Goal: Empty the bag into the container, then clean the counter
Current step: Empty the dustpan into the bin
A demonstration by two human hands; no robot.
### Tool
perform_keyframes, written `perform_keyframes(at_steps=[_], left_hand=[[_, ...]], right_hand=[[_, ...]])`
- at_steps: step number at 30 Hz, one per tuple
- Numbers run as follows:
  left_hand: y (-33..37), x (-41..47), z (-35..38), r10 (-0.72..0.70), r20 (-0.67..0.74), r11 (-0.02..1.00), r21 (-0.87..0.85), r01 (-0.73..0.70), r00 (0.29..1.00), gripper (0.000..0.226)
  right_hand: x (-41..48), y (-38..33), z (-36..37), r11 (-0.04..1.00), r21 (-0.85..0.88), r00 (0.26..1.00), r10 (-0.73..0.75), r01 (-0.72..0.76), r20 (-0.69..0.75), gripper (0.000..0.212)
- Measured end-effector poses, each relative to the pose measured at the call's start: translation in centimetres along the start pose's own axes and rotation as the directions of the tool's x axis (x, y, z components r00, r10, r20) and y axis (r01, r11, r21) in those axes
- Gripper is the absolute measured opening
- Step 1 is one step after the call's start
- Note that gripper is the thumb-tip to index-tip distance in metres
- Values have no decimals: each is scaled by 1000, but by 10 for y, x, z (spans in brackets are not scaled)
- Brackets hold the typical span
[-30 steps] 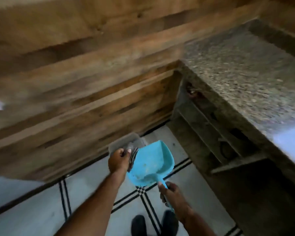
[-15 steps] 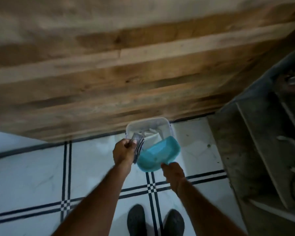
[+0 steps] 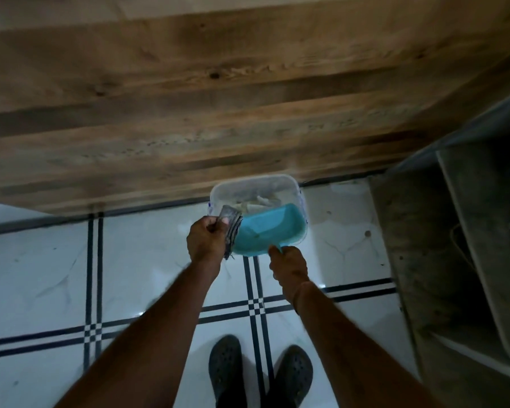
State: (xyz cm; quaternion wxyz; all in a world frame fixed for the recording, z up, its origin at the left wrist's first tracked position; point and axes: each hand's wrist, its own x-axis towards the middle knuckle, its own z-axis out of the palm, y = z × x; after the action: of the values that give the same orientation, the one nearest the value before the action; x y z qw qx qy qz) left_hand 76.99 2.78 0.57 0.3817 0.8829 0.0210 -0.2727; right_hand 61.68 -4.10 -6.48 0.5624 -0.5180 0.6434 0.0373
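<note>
Dustpan (image 3: pixel 268 232), smooth turquoise plastic, tilts over translucent rounded-square bin (image 3: pixel 249 188).

I see both my arms stretched forward and down, left hand (image 3: pixel 205 242) fisted, right hand (image 3: pixel 288 267) clenched lower.

Wood-plank wall (image 3: pixel 218 98), white tiled floor (image 3: pixel 42 275) with dark lines; grey clogs (image 3: pixel 227 369), concrete shelving (image 3: pixel 468 231)

Dim plank wall (image 3: pixel 218 98), striped tile floor (image 3: pixel 42 275)
</note>
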Motion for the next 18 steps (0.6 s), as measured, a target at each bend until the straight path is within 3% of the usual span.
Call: perform_keyframes(at_steps=[5,9,13,18], left_hand=[[2,17,16,10,-2,996,-90,-10,1000,16],[-5,31,32,6,14,985,-172,-3,1000,14],[-22,48,47,-3,17,976,-217,6,1000,17],[-30,56,59,6,25,975,-224,0,1000,12]], right_hand=[[5,-13,10,978,180,990,-120,105,76,29],[35,8,25,970,199,984,-157,137,90,27],[61,26,39,984,121,990,-126,133,-69,18],[71,23,55,992,52,968,-97,112,-233,25]])
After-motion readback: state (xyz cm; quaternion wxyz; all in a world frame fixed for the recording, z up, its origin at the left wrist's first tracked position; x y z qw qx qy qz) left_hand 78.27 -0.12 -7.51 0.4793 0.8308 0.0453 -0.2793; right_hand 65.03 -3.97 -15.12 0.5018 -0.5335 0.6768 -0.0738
